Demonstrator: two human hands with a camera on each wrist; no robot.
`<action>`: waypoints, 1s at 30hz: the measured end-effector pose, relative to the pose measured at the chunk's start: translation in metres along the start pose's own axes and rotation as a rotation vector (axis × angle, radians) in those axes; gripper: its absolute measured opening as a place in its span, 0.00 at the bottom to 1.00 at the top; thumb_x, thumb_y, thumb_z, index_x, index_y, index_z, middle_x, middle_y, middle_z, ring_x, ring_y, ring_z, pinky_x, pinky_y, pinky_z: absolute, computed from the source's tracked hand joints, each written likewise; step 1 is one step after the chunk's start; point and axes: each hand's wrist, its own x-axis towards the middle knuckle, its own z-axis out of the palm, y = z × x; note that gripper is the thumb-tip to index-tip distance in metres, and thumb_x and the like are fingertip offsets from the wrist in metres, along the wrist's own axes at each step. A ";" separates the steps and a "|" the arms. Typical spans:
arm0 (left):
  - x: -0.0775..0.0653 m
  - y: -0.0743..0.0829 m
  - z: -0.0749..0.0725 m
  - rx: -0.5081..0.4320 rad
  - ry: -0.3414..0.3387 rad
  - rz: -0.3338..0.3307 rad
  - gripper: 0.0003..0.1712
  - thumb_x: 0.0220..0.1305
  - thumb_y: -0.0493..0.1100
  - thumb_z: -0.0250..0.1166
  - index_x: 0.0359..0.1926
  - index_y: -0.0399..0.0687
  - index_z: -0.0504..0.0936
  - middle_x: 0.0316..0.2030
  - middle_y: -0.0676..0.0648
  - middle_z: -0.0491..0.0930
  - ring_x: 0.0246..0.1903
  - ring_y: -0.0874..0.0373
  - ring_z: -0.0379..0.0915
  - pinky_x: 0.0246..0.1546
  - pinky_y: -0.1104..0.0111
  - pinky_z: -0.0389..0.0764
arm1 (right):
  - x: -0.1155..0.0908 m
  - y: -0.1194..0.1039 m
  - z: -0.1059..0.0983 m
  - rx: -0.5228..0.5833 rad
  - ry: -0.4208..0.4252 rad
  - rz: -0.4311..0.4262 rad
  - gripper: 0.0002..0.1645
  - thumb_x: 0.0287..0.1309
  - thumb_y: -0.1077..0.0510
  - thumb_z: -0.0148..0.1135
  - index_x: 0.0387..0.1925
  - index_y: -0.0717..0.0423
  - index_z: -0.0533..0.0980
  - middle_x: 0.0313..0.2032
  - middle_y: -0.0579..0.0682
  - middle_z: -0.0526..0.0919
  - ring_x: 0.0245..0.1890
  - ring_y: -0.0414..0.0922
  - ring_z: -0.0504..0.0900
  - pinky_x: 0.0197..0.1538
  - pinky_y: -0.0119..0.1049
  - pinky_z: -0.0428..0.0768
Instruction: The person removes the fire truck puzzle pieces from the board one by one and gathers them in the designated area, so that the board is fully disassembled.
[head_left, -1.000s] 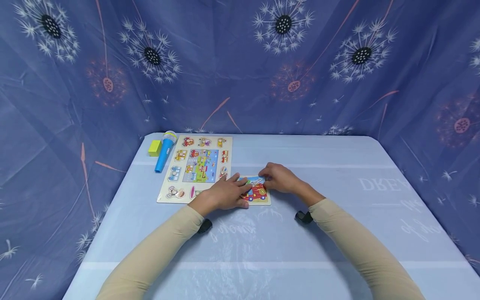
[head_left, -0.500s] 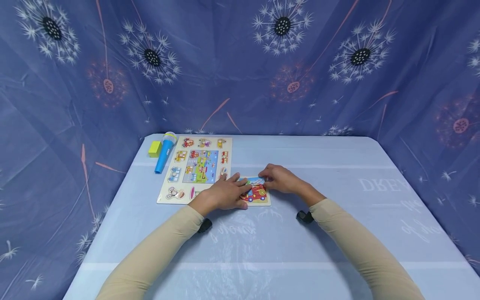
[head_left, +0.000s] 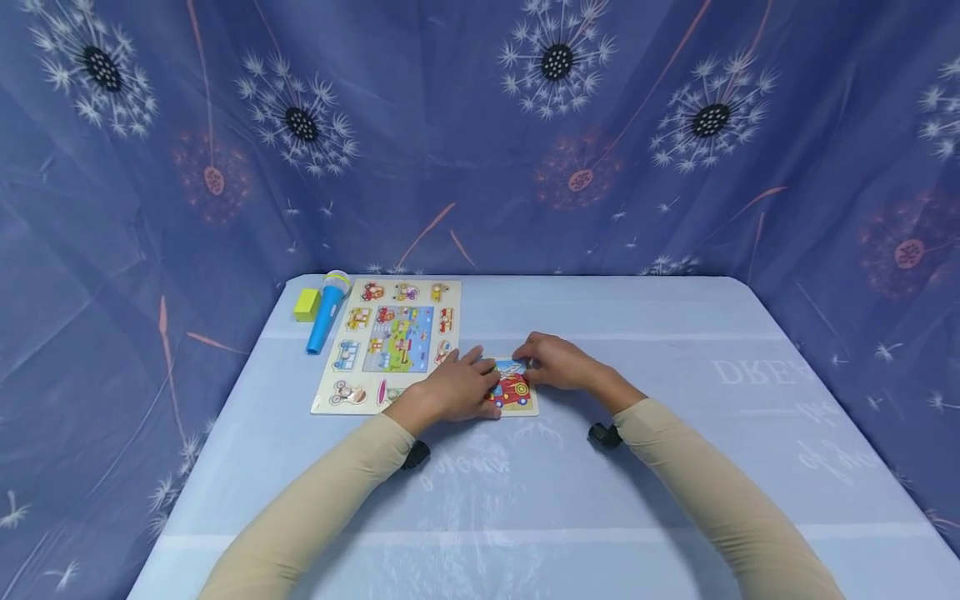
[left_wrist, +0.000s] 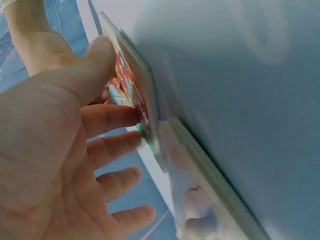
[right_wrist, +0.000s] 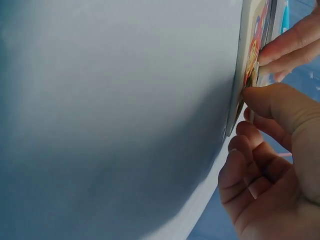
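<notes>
A small flat jigsaw puzzle [head_left: 516, 395] with a red truck picture lies near the middle of the table. My left hand [head_left: 457, 390] reaches over its left part, fingers fairly straight, fingertips on the picture in the left wrist view and the thumb at the near edge. From the other side my right hand [head_left: 558, 362] is at the upper right corner. In the right wrist view its thumb and index finger pinch a thin puzzle piece [right_wrist: 251, 116], slightly raised from the board; the other fingers are curled. The left hand covers part of the picture.
A larger wooden peg puzzle board [head_left: 324, 398] with vehicle pieces lies to the left, its lower right corner under my left hand. Farther left are a blue toy microphone [head_left: 324, 320] and a yellow block [head_left: 307, 305]. Dandelion-print cloth [head_left: 480, 167] hangs around the table.
Both hands stay at the small puzzle, with only slight finger movement. The whole head view has shifted a little.
</notes>
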 end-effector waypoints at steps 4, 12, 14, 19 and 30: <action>0.001 -0.003 0.000 -0.046 -0.029 0.004 0.44 0.70 0.71 0.56 0.77 0.53 0.65 0.78 0.49 0.59 0.79 0.46 0.45 0.73 0.40 0.54 | 0.001 -0.002 -0.001 0.032 0.001 0.017 0.22 0.60 0.58 0.70 0.56 0.58 0.83 0.44 0.48 0.82 0.39 0.41 0.78 0.46 0.39 0.79; 0.001 -0.007 -0.001 -0.127 -0.045 0.002 0.43 0.69 0.70 0.58 0.77 0.54 0.66 0.77 0.50 0.60 0.79 0.46 0.44 0.74 0.39 0.53 | 0.002 -0.002 -0.001 0.198 -0.003 0.061 0.21 0.61 0.61 0.68 0.56 0.62 0.81 0.35 0.46 0.82 0.34 0.41 0.77 0.39 0.36 0.77; 0.001 -0.007 0.000 -0.118 -0.044 0.005 0.44 0.69 0.70 0.58 0.77 0.54 0.66 0.77 0.50 0.60 0.79 0.46 0.45 0.73 0.39 0.53 | 0.003 -0.002 -0.002 0.204 -0.003 0.067 0.22 0.61 0.61 0.69 0.56 0.63 0.81 0.35 0.47 0.83 0.34 0.40 0.77 0.40 0.36 0.78; 0.000 -0.006 -0.001 -0.111 -0.044 0.001 0.43 0.70 0.70 0.58 0.77 0.54 0.65 0.77 0.50 0.60 0.79 0.46 0.45 0.73 0.39 0.53 | 0.004 -0.003 -0.003 0.147 -0.013 0.066 0.21 0.60 0.61 0.70 0.55 0.63 0.82 0.38 0.48 0.84 0.36 0.40 0.78 0.43 0.36 0.79; -0.001 -0.007 0.000 -0.119 -0.036 0.008 0.42 0.70 0.69 0.58 0.77 0.56 0.65 0.77 0.50 0.60 0.79 0.45 0.45 0.73 0.38 0.53 | -0.004 0.005 -0.017 0.256 0.107 0.101 0.20 0.59 0.61 0.70 0.54 0.62 0.84 0.42 0.51 0.87 0.37 0.42 0.81 0.39 0.36 0.81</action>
